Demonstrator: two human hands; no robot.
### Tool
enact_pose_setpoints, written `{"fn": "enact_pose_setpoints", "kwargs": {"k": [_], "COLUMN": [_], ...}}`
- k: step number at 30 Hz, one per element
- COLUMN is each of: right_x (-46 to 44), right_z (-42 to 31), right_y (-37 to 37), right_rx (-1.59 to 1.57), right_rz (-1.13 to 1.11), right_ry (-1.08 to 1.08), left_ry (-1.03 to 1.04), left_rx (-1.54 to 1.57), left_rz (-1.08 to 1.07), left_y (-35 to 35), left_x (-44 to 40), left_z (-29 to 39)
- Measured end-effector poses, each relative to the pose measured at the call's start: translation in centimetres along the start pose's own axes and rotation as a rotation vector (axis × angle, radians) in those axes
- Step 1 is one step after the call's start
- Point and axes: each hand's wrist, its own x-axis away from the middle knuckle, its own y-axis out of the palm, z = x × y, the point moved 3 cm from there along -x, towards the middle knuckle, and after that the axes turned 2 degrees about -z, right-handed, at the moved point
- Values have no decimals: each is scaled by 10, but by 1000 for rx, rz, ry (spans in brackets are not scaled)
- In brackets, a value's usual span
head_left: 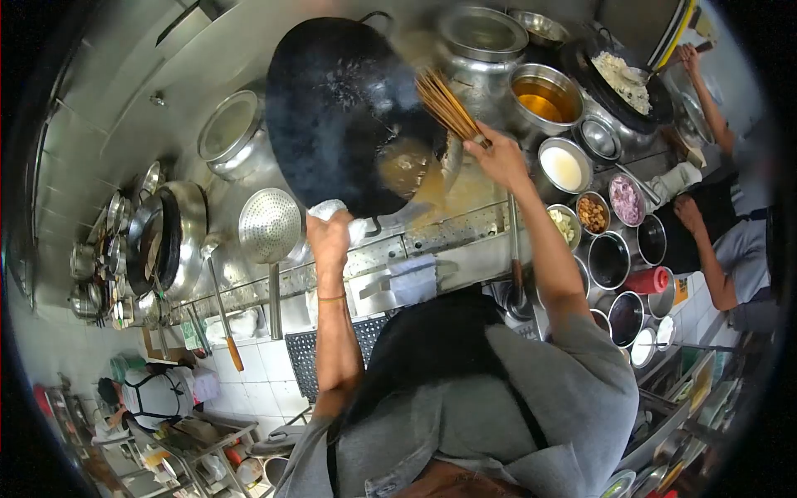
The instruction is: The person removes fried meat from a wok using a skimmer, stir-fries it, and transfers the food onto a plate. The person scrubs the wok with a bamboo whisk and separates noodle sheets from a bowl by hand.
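Steel cooking range (pixel 228 202), metal pot (pixel 230 133) at left, pot of amber liquid (pixel 545 100) at right, perforated skimmer (pixel 270 224) across front edge

The left hand (pixel 330 236), closed at the rim of a large black wok (pixel 332 108), sits at the end of a nearly straight forearm (a thin band circles the wrist); the right hand (pixel 496 156), fingers curled, reaches beside the wok, elbow bent outward.

The black wok (pixel 340 108) tilts above the left hand (pixel 330 239) — brownish liquid at its rim — with a bunched white cloth (pixel 359 230) in that hand; the splayed bamboo brush (pixel 447 104) slants from the right hand (pixel 500 159).
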Motion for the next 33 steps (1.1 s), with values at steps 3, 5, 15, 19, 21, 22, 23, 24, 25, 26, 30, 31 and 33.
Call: {"fn": "enact_pose_setpoints", "kwargs": {"k": [3,5,15,19,21,22,23,24,25,26,30,31,33], "right_x": [-31,-43,89,113,99,91,78,62,47,33,-49,-71,-114], "right_z": [-7,-14,-68,8,2,-7,-20,-38,-58,-80,-148,-159,-171], "right_y": [25,56,120,79,41,28,17,10,7,4,21,34,66], "right_rx": [3,2,27,-10,20,-176,-372,-565,-569,-573,-712,-696,-661], "right_rz": [72,161,-297,-192,-119,-154,-185,-215,-164,-117,-68,-32,44], "right_ry": [-4,8,-203,-41,81,112,141,169,79,-11,-262,-269,-274], "left_ry": [131,185,199,-123,-300,-386,-467,-451,-534,-616,-472,-491,-554], "left_rx": [-153,-221,-180,251,401,472,374,587,651,718,768,786,830], "left_rz": [44,68,137,-148,-126,-118,-180,-161,-191,-224,-206,-220,-275], "left_y": [2,8,1,-15,-7,-7,-8,1,5,9,49,54,58], "left_x": [-3,18,25,9,19,22,12,16,13,11,-6,-12,-23], "left_z": [-6,34,24,-26,-27,-29,-68,-54,-52,-51,-68,-67,-73]}}
